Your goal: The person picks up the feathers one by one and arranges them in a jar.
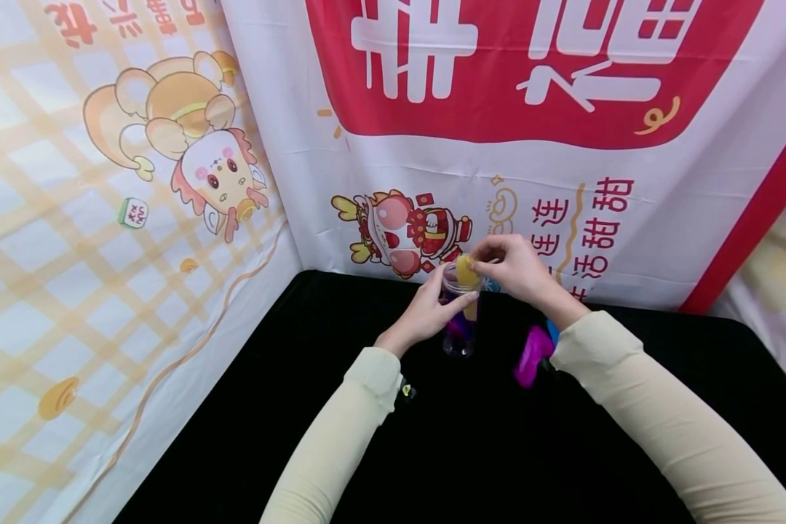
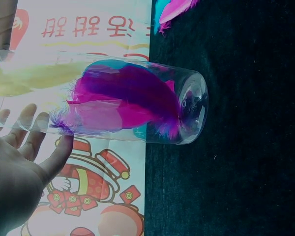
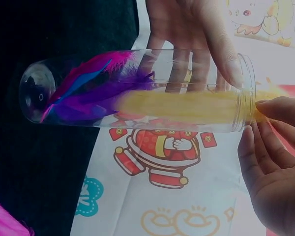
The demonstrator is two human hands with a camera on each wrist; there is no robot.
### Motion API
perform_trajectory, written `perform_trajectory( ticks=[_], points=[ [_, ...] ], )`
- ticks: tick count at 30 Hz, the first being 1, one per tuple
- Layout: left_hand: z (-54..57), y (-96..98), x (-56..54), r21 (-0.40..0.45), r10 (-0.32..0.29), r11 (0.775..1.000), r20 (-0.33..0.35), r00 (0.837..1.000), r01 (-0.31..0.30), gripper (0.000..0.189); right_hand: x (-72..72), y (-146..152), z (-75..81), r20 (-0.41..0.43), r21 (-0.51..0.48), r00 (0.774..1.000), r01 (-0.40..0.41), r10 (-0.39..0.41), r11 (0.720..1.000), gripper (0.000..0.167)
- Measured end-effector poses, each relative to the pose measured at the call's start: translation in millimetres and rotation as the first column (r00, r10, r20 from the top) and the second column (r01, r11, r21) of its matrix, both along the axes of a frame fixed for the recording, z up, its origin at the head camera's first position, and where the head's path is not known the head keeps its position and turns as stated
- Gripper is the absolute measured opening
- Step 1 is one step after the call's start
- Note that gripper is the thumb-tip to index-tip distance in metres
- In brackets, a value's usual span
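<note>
The right hand (image 1: pixel 514 268) has a pinching grip on a yellow feather (image 1: pixel 466 272), partly inside a clear jar (image 1: pixel 460 326); the left hand (image 1: pixel 428 311) grips the jar's neck, near the tabletop's (image 1: pixel 340 407) far edge. Purple, pink and blue feathers (image 2: pixel 123 91) are already in; a pink feather (image 1: pixel 533 356) and blue piece (image 1: pixel 553 332) lie outside, rightward. No jar label shows; the backdrop (image 1: pixel 282 131) reads 甜甜.

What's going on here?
A person's left hand grips a clear jar while the right hand pinches a yellow feather, partly inside with one end sticking out. Purple and magenta feathers are inside too. Magenta and blue feathers lie on the black tabletop by the right sleeve.
</note>
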State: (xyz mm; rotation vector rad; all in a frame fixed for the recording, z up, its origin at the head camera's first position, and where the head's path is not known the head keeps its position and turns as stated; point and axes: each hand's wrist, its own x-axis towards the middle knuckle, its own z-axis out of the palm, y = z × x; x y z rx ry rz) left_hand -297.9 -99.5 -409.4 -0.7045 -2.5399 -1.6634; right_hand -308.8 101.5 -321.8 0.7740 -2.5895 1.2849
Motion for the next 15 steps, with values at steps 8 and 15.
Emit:
perform_trajectory(
  ticks=[8, 15],
  points=[
    [-1.0, 1.1, 1.5, 0.0, 0.004, 1.0, 0.036, 0.999, -0.004, 0.07, 4.0, 1.0, 1.1, 0.019, 0.002, 0.999, -0.029, 0.029, 1.0, 0.011],
    [0.5, 2.2, 2.9, -0.002, 0.008, 1.0, 0.026, 1.0, -0.008, 0.068, 7.3, 2.7, 4.5, 0.018, 0.007, 0.999, -0.036, 0.036, 0.999, 0.012]
  ],
)
